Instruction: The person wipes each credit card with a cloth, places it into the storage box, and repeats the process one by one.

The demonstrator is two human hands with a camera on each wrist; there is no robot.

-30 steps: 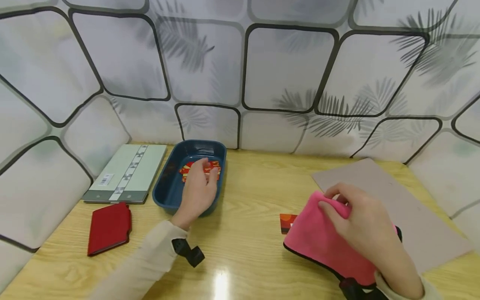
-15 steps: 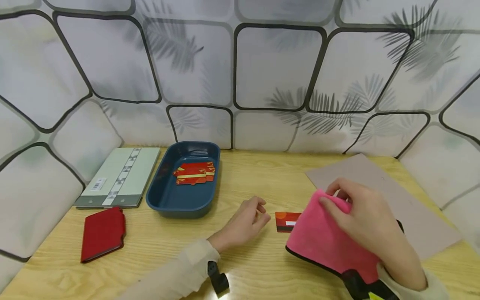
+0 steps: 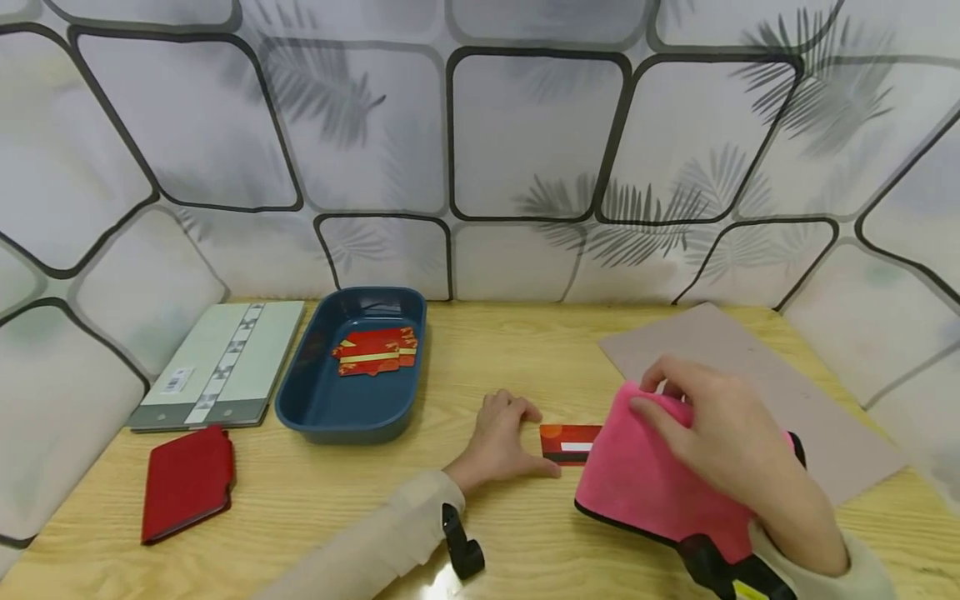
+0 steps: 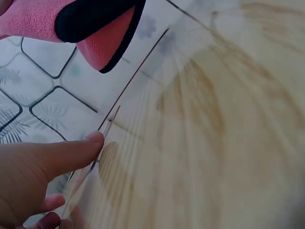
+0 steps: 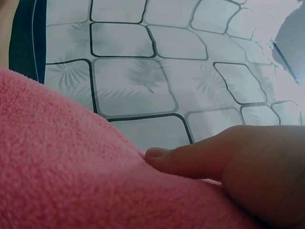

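Note:
My left hand [image 3: 498, 442] lies low over the table, thumb and fingers spread apart at the left end of a red card [image 3: 562, 435]. This card has a white strip and a dark band; its right end is hidden behind a pink cloth [image 3: 637, 475] with black edging. My right hand [image 3: 712, 425] pinches the top of the cloth between thumb and fingers and holds it raised in a fold. In the right wrist view the thumb [image 5: 190, 157] presses into the fluffy cloth. In the left wrist view the left thumb [image 4: 71, 155] is close to the table surface.
A blue tray [image 3: 345, 417] holds several red and gold cards [image 3: 371, 352]. Left of it lie a pale green folder [image 3: 225, 358] and a red notebook [image 3: 187, 483]. A grey-brown sheet [image 3: 712, 358] lies at the right, partly behind the right hand. Patterned walls [image 3: 525, 133] enclose the table.
My left hand has left the tray, moved right to the red card and spread its fingers. The right hand still holds up the cloth. The whole view has shifted slightly.

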